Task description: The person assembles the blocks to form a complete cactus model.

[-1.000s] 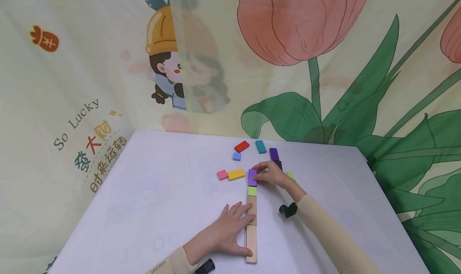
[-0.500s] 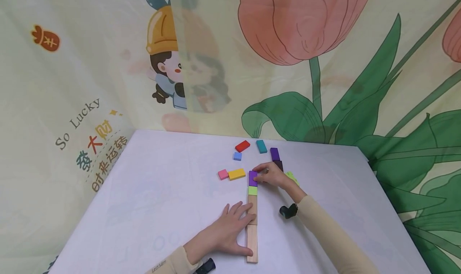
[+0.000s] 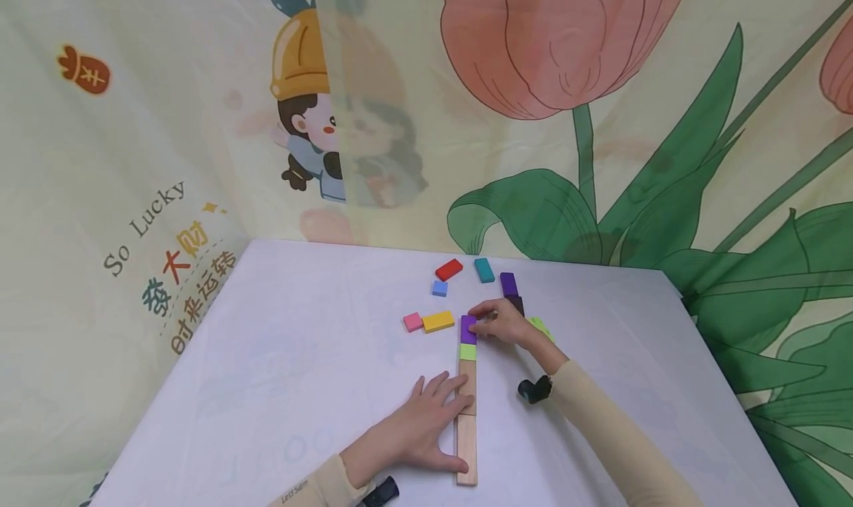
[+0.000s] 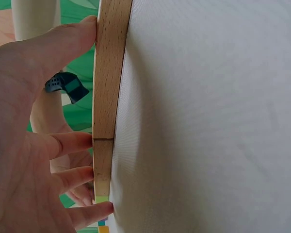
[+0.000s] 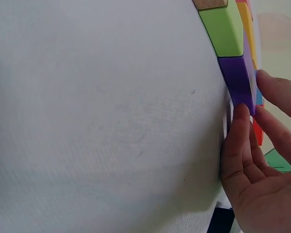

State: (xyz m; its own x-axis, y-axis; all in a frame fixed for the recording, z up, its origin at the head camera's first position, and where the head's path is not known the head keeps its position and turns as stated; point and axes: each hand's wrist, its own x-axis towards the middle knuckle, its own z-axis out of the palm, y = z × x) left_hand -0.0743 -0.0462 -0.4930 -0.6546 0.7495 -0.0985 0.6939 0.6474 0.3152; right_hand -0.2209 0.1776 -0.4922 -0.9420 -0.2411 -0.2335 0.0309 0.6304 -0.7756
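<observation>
My left hand (image 3: 420,429) lies with spread fingers along a straight row of blocks. Its thumb touches the near plain wooden block (image 3: 468,440); the fingers reach over the farther wooden block (image 3: 469,368). Beyond that sits a short lime green block (image 3: 468,352), then a purple block (image 3: 469,328) at the row's far end. My right hand (image 3: 503,322) pinches this purple block between thumb and fingers. In the right wrist view, the purple block (image 5: 236,80) meets the lime block (image 5: 224,33) end to end. Fingers partly cover its far end.
Left of the row lie a pink block (image 3: 412,322) and a yellow block (image 3: 438,322). Farther back are blue (image 3: 440,289), red (image 3: 449,270), teal (image 3: 484,270) and dark purple (image 3: 509,283) blocks. A black block (image 3: 516,304) and green pieces (image 3: 541,328) are partly behind the right hand.
A thin dark line between the purple and lime blocks has vanished, and the purple block now sits flush against the lime one. The left hand stays put.
</observation>
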